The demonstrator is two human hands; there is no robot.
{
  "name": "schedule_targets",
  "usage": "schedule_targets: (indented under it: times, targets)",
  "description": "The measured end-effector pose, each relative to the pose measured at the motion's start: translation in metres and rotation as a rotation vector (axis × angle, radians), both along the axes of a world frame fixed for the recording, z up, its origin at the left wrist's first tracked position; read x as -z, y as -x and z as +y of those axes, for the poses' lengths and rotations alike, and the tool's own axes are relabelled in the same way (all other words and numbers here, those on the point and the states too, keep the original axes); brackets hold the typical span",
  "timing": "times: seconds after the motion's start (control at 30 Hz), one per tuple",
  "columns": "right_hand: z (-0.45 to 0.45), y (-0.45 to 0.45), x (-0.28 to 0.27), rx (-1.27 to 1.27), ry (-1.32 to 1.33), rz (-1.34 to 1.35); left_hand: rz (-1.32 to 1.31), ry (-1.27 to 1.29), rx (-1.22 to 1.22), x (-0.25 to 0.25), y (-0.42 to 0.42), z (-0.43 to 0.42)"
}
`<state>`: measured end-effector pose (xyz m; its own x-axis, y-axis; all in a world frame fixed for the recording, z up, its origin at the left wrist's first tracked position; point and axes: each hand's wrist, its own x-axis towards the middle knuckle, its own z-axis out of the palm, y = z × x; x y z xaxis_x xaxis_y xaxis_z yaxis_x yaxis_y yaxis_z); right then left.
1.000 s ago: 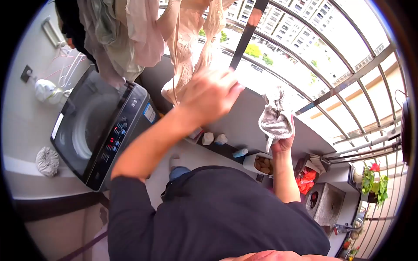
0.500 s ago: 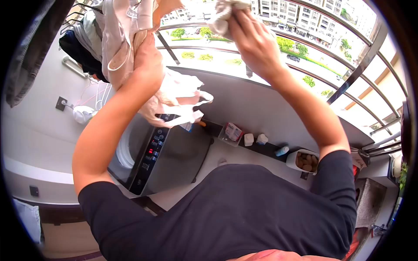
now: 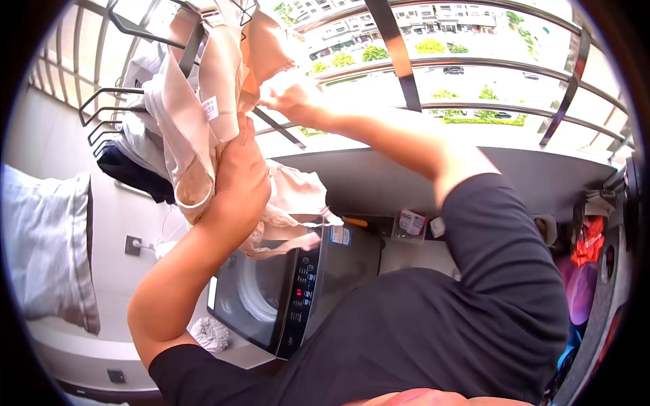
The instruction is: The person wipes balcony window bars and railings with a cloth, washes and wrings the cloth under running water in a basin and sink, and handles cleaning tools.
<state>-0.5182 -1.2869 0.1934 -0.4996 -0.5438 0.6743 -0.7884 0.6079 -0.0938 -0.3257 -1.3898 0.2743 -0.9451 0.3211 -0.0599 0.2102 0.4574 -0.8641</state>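
Observation:
Beige bras (image 3: pixel 220 74) with straps and a small white label hang bunched at the upper left. My left hand (image 3: pixel 245 162) is closed around this bundle from below, its fingertips partly hidden by the fabric. Pale pink cloth with loose straps (image 3: pixel 294 193) dangles below and right of that hand. My right hand (image 3: pixel 292 98), washed out by bright light, reaches across to the bundle's right side. Its fingers pinch the lower edge of a tan bra cup (image 3: pixel 271 51), though the glare blurs the exact contact.
Black hangers (image 3: pixel 112 108) hold grey and dark clothes at the left. Below stands a top-loading washing machine (image 3: pixel 301 298) with a lit panel. A metal railing (image 3: pixel 406 74) runs behind. A light grey cloth (image 3: pixel 47 237) hangs far left; a clear box (image 3: pixel 409 227) sits by the wall.
My right hand has come left and down from the railing to the bras. The greyish cloth it held no longer shows. The view has turned left, and my left hand stays on the bundle.

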Motion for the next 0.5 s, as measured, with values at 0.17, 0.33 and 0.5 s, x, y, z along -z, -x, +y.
schedule_targets:
  times: [0.17, 0.33, 0.5]
  targets:
    - [0.149, -0.004, 0.02, 0.33, -0.288, 0.485, -0.074, 0.26, -0.007, -0.017, -0.002, 0.01]
    - [0.117, -0.005, 0.003, 0.337, -0.494, 0.347, -0.067, 0.406, 0.081, -0.024, -0.011, 0.02]
    - [-0.033, 0.037, 0.019, 0.129, -0.185, 0.333, -0.005, 0.302, 0.025, 0.006, 0.004, -0.008]
